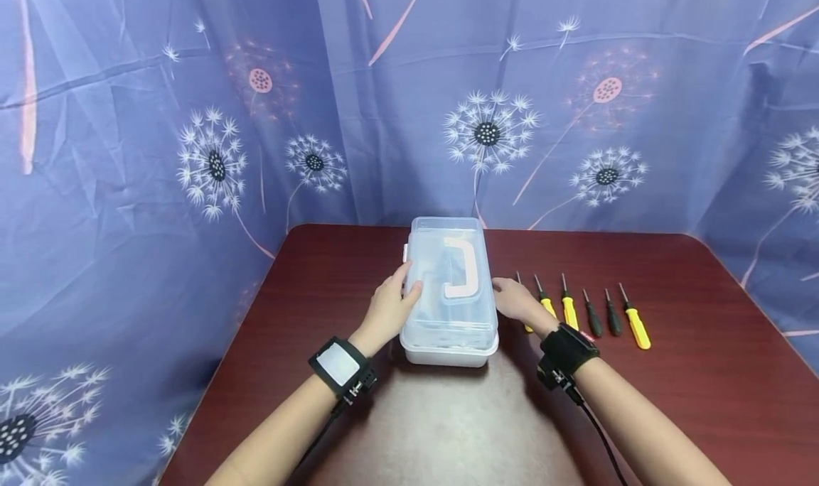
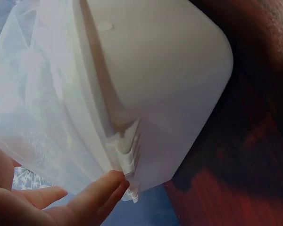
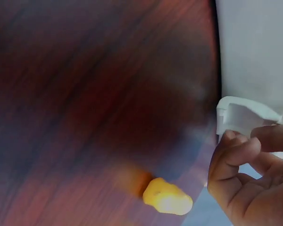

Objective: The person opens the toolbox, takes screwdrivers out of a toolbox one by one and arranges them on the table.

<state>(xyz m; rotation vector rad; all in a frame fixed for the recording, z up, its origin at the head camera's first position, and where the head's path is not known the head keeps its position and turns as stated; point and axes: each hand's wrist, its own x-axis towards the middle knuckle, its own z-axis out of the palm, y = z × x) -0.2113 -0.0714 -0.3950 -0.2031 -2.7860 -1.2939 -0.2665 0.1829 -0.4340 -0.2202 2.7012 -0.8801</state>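
We see a dark red wooden table (image 1: 672,372) with rounded corners; behind it and to both sides hangs a blue dandelion-print curtain (image 1: 160,152), creased and evenly lit.

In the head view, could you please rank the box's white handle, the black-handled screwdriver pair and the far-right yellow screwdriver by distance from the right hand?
From the right hand:
1. White handle, on the box lid, left.
2. Black-handled screwdriver pair, right.
3. Far-right yellow screwdriver, row's end.

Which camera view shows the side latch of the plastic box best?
The left wrist view: the latch is close and sharp, with fingertips at it. The right wrist view shows the opposite latch, blurred. The head view shows the box, its latches tiny.
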